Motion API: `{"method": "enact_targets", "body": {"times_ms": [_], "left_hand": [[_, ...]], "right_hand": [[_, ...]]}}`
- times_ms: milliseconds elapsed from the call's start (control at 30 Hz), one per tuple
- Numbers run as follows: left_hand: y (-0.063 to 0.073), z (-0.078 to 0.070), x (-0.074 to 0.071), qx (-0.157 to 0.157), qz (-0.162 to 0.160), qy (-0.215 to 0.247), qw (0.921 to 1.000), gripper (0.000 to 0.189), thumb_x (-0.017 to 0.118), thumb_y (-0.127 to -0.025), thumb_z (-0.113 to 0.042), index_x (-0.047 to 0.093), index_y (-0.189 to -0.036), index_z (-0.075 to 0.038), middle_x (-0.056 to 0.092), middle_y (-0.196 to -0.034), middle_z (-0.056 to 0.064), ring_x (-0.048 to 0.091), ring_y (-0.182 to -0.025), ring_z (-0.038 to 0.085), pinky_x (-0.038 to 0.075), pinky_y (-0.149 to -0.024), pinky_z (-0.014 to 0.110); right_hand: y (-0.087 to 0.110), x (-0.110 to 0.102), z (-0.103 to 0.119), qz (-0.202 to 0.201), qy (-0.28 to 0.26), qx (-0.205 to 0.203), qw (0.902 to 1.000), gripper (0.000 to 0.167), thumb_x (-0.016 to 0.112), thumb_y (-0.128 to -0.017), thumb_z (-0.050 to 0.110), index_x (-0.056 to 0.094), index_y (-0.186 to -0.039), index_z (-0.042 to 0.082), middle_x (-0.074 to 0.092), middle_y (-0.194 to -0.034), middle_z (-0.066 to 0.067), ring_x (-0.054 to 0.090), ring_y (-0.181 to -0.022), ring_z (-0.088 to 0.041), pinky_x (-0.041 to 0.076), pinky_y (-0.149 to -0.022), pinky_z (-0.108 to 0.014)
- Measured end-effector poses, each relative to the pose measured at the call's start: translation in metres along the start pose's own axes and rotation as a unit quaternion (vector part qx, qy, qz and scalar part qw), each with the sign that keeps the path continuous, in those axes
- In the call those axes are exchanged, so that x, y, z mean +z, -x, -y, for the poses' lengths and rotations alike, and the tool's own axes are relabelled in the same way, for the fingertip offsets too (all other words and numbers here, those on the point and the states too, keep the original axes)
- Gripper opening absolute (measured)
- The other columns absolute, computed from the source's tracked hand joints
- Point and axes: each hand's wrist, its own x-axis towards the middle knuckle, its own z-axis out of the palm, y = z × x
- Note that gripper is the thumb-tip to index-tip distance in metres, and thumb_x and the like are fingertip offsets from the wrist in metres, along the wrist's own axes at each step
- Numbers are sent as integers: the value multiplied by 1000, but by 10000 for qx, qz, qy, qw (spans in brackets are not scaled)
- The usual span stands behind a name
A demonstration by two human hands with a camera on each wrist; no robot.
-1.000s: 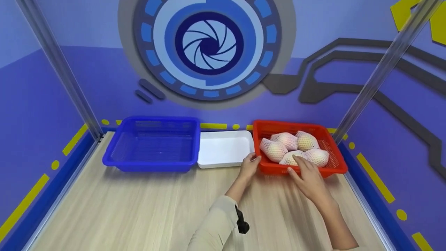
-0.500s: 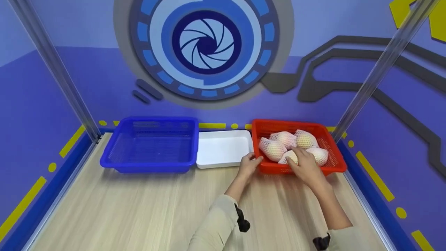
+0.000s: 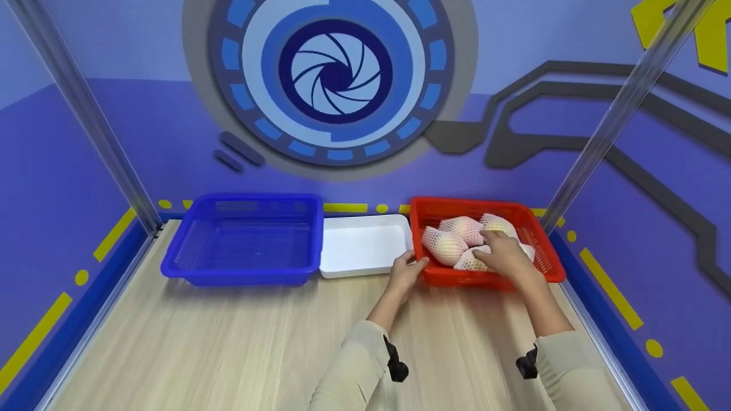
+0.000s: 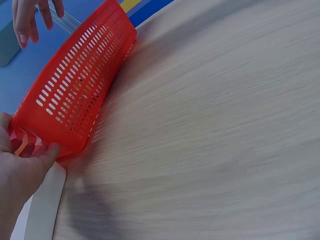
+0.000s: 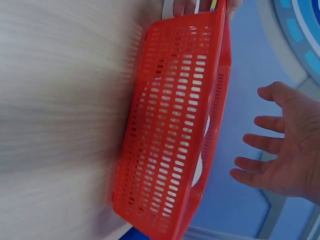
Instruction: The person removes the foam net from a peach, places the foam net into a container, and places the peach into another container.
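Observation:
Several round fruits (image 3: pixel 446 246) in pale foam net sleeves lie in the red plastic basket (image 3: pixel 451 278) at the right in the head view. My left hand (image 3: pixel 404 273) grips the basket's near left corner, with the thumb (image 4: pixel 49 154) on its outer wall and the fingers partly hidden behind it in the left wrist view. Over the fruits hovers my right hand (image 3: pixel 505 257), covering some of them. In the right wrist view this hand (image 5: pixel 295 145) has its fingers spread and holds nothing; the fruits are mostly hidden there by the basket wall.
A white shallow tray (image 3: pixel 365 245) stands between the red basket and a blue plastic basket (image 3: pixel 243 274) at the left. All three sit at the back of the wooden tabletop (image 3: pixel 257 342), near a blue printed wall (image 3: pixel 377 188). Metal posts rise at both back corners.
My right hand has moved from the basket's near rim farther in over the fruits, a little to the right. My left hand stays at the corner. The head view has shifted slightly.

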Motion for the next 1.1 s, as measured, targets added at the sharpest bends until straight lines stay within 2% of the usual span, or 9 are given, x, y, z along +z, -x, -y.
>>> {"method": "enact_targets", "body": {"times_ms": [233,433,567,767,1000,1100], "left_hand": [[1,0,-4,165,-60,-101,9998,27,66,-97,-9,65,-119,7,67,-110,15,61,-89,13,57,-86,32],[0,2,-4,183,-61,15,9998,27,66,-98,-10,64,-119,7,67,-108,12,63,-88,14,58,-89,40],[1,4,-2,232,-19,-22,9997,29,67,-98,-13,64,-121,6,68,-112,12,63,-93,15,57,-89,36],[2,5,0,336,-104,-139,9993,29,68,-97,-11,66,-121,5,69,-114,15,64,-97,18,56,-89,32],[0,5,-3,423,-73,-211,9989,35,68,-97,-12,62,-123,11,69,-116,18,65,-102,21,56,-90,32],[-1,5,-4,427,-60,-291,9986,35,68,-96,-14,64,-123,9,68,-118,17,63,-107,23,55,-92,33]], "right_hand": [[-17,0,-13,418,57,-21,9991,61,66,-94,25,50,-137,-15,53,-136,-38,47,-129,-54,37,-110,-62],[-23,2,-22,843,-150,121,9963,61,68,-94,24,50,-138,-14,54,-135,-37,48,-127,-54,38,-109,-63],[-23,8,-28,1026,-346,276,9937,64,70,-94,22,47,-140,-15,50,-139,-38,44,-130,-55,35,-110,-64],[-27,22,-33,1112,-435,580,9911,70,76,-90,23,46,-142,-13,50,-138,-39,46,-130,-54,36,-111,-63],[-33,39,-33,1160,-351,607,9908,70,76,-87,20,47,-141,-14,53,-136,-37,48,-128,-51,34,-111,-64],[-37,44,-31,1115,-240,669,9912,69,77,-86,19,48,-140,-12,54,-134,-36,49,-127,-51,35,-111,-63]]}}
